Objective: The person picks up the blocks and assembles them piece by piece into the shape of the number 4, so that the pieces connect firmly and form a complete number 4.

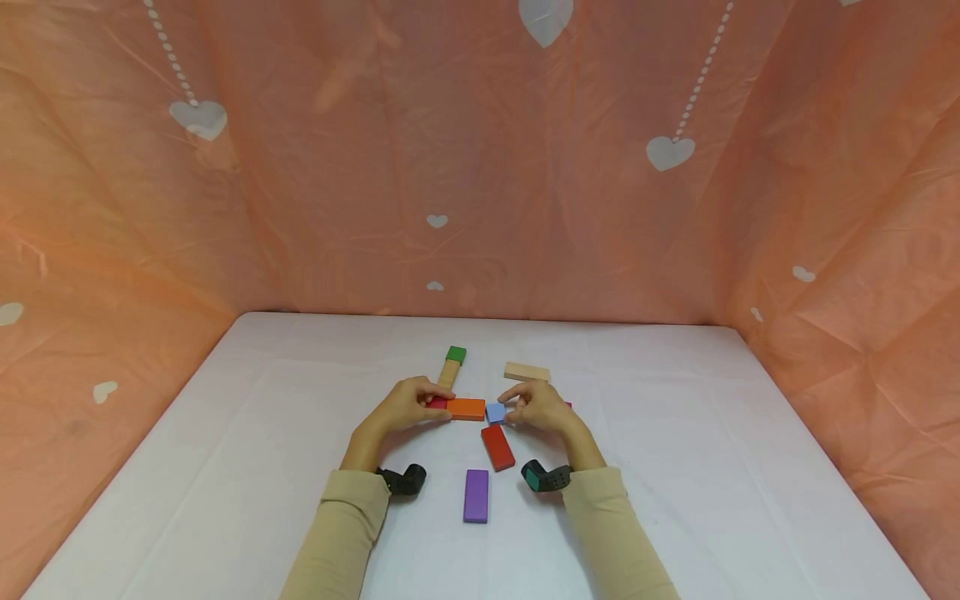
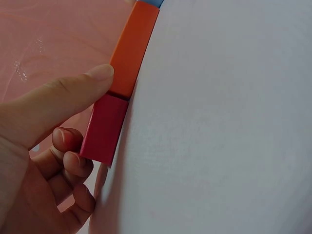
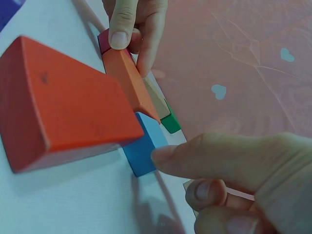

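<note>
An orange block [image 1: 467, 409] lies between a crimson block [image 2: 103, 129] and a light blue block [image 1: 495, 413], forming a row. My left hand [image 1: 405, 404] pinches the orange block near its crimson end, thumb on the near side and index finger on the far side. The other left fingers curl beside the crimson block. At the row's other end, my right hand [image 1: 542, 407] pinches the blue block between thumb and index finger; the thumb [image 3: 168, 155] shows against it in the right wrist view. A red block [image 1: 498, 448] slants close to the blue one.
A purple block [image 1: 476, 497] lies nearer me, between the wrists. Beyond the left hand, a plain wooden block [image 1: 448, 374] ends at a green block [image 1: 456, 355]. Another plain block [image 1: 527, 372] lies behind the right hand, which mostly hides a pinkish block [image 1: 568, 406].
</note>
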Motion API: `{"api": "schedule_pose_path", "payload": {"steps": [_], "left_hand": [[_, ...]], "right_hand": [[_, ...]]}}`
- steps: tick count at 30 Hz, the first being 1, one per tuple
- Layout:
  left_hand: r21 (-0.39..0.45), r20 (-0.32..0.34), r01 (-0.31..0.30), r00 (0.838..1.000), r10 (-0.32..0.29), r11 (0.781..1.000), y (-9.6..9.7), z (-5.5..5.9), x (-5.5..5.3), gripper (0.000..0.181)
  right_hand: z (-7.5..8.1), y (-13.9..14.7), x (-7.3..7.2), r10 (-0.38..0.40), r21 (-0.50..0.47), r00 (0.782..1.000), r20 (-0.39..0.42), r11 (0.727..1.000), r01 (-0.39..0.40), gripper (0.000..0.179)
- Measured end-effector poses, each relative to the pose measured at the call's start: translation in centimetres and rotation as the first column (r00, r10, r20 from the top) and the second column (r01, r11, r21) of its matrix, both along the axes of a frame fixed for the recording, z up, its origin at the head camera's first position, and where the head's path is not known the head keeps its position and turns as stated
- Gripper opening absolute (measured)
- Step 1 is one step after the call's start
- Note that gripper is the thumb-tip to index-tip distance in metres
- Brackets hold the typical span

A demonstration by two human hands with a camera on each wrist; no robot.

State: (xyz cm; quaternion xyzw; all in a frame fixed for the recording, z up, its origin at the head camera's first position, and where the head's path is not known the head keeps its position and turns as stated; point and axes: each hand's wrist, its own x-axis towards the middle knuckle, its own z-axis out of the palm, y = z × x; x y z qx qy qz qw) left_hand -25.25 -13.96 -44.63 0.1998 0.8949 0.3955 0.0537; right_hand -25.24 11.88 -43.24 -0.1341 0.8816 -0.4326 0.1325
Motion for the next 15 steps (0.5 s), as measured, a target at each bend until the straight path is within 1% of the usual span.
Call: {"api": "schedule_pose_path", "payload": {"steps": [6,15], "left_hand": [[-0.001,-0.01,0.002,1.0,-0.002,1.0,0.01,-0.02,-0.01,0.029],[-0.001,-0.005,0.004,1.0,-0.004,1.0,-0.03,-0.07,-0.05,0.029]], "right_hand": [[-0.19,-0.05,0.01,-0.014,-0.005,1.0,-0.003,1.0,0.014,0.03],[-0.2,-0.22,0.02,-0.032,-0.005,0.999,-0.009,0.999,0.032,0.03]]}}
